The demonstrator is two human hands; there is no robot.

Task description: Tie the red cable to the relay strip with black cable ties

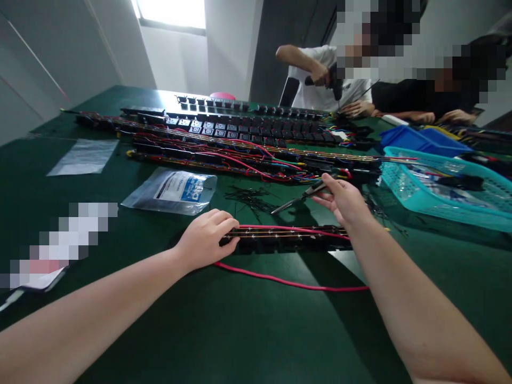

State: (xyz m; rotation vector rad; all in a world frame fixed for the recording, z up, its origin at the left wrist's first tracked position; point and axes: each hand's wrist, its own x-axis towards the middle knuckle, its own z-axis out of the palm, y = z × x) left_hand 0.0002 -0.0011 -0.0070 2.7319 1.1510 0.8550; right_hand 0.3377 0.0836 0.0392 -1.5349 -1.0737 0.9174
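My left hand is closed around the left end of a long black strip that carries brass-coloured rods and wires. A red wire runs along the top of the strip. Another red wire curves over the table in front of it and passes behind my right forearm. My right hand is raised above the strip's right part, gripping a pair of scissors whose narrow blades point down to the left. Black thin clippings lie scattered behind the strip.
Longer wired black strips lie across the green table. A plastic bag, a clear sheet and a blurred phone are left. At right stand a turquoise basket and blue tray. Across the table, a person holds a power drill.
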